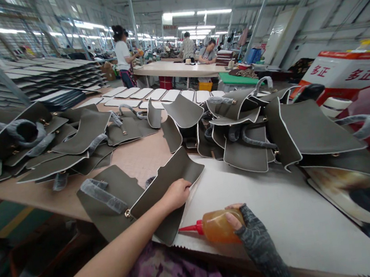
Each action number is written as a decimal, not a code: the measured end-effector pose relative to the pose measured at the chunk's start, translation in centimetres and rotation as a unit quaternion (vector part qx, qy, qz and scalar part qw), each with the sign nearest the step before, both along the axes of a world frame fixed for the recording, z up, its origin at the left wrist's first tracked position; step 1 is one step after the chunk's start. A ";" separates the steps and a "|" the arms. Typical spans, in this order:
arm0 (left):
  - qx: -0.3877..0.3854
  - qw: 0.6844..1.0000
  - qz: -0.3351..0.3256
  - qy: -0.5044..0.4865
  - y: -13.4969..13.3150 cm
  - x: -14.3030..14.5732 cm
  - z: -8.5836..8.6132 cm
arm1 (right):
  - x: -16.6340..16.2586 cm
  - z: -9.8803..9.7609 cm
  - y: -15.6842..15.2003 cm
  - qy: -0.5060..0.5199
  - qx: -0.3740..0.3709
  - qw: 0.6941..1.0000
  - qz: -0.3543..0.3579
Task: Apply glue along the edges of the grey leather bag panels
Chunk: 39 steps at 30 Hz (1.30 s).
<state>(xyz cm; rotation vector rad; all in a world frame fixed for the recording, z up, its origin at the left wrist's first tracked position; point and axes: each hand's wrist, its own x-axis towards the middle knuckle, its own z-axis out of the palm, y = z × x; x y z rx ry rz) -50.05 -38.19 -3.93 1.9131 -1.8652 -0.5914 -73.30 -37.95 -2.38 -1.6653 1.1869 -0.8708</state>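
Grey leather, edged in white, makes up the bag panel (164,190) lying low and left of centre in the frame; the left hand (175,195) rests on its upper edge, fingers curled down over it. Lower centre, the right hand (246,223), in a dark fingerless glove, wraps its fingers around an amber glue bottle (218,227), red nozzle pointing left toward the panel, over the white board (282,216).

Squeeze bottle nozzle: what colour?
Red, on the amber squeeze bottle in the right hand; head view.
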 end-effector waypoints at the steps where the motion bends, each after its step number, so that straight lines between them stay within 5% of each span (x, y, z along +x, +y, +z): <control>1: 0.001 1.000 -0.001 0.001 0.0 0.0 0.0 | -0.1 -0.1 -0.2 -0.010 0.014 1.000 0.007; 5: -0.003 1.000 -0.002 0.007 0.2 0.2 0.0 | -0.8 -0.8 -1.4 -0.189 0.172 0.966 0.030; 10: -0.024 0.999 -0.003 -0.025 0.8 -0.3 -0.6 | -1.7 -2.0 -3.6 -0.378 0.332 0.863 0.040; 13: -0.047 0.992 0.010 -0.117 1.5 -1.3 -0.9 | -1.7 -2.8 -4.5 -0.496 0.411 0.763 0.059; 15: -0.064 0.982 -0.001 -0.180 1.9 -1.9 -1.0 | -1.4 -3.3 -4.6 -0.530 0.433 0.727 0.060; 20: -0.055 0.977 -0.018 -0.204 1.3 -2.1 -0.9 | -1.0 -3.4 -4.2 -0.535 0.433 0.724 0.053; 24: -0.045 0.993 -0.034 -0.105 0.2 -0.4 1.4 | -1.4 -3.1 -4.5 -0.559 0.433 0.704 0.069; 28: -0.120 0.968 0.128 -0.178 1.3 3.2 5.4 | -1.3 -3.0 -4.7 -0.581 0.442 0.682 0.051; 30: -0.053 0.950 0.208 -0.224 2.7 4.7 6.7 | -1.1 -3.1 -4.5 -0.586 0.445 0.676 0.040; 33: 0.106 0.944 0.219 -0.224 4.6 5.2 7.1 | -0.7 -3.3 -4.1 -0.582 0.443 0.682 0.035; 36: 0.128 0.940 0.181 -0.260 5.8 3.1 6.3 | -0.3 -3.7 -4.0 -0.584 0.412 0.694 0.085; 39: 0.067 0.935 0.142 -0.317 6.3 0.8 5.7 | -0.1 -3.9 -4.3 -0.567 0.387 0.690 0.232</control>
